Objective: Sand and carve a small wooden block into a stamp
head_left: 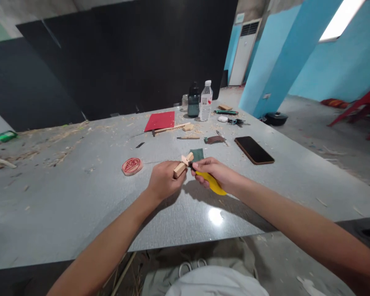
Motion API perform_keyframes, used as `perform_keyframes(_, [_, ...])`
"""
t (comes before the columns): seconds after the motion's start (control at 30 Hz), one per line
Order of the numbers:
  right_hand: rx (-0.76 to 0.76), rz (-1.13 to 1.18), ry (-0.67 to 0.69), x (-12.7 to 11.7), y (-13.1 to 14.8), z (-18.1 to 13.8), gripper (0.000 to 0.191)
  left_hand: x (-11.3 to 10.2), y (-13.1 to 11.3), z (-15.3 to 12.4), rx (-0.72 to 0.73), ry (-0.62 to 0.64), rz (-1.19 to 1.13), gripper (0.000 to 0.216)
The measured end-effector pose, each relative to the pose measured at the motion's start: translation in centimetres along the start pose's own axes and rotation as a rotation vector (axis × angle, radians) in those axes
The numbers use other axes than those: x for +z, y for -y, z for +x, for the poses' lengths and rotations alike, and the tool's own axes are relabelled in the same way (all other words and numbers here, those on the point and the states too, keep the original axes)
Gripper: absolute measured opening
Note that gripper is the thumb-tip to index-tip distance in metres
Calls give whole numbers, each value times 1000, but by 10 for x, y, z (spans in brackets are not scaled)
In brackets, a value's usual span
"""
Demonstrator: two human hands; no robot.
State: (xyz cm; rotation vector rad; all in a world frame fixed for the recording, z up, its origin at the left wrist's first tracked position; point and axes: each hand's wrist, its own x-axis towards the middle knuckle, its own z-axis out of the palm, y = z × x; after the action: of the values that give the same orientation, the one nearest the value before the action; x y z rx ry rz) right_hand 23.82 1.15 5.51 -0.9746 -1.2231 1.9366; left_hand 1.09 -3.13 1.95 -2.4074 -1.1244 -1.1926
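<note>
My left hand (166, 179) is closed around a pale wood piece (180, 169), a squared stick with a pointed, cut-in part near its middle. In my right hand (211, 170) is a yellow-handled knife (214, 183); its black front end meets the wood, and I cannot make out the blade. Just beyond both hands a dark green sheet (197, 154) lies on the table. A round wooden disc (132, 166) with a red design rests left of my left hand.
On the grey table (95, 197) lie a phone (254, 150), a thin wooden-handled tool (188, 138), a red sheet (160, 121), a hammer-like stick (171, 128) and wood shavings. A water bottle (206, 102) and a dark bottle (193, 102) stand at the back.
</note>
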Motion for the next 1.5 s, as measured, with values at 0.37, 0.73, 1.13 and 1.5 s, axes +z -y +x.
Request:
perform_keyframes(0.37, [-126, 113, -52, -2, 4, 0, 39, 5, 9, -6, -352, -21, -120, 18])
perform_keyframes(0.73, [39, 59, 164, 21, -26, -5, 38, 11, 0, -6, -444, 0, -211, 7])
perform_keyframes(1.13, [40, 192, 213, 18, -22, -13, 34, -5, 15, -3, 137, -139, 120, 31])
perform_keyframes(1.5, [-86, 344, -81, 49, -33, 0, 28, -10, 32, 3, 168, -37, 206, 33])
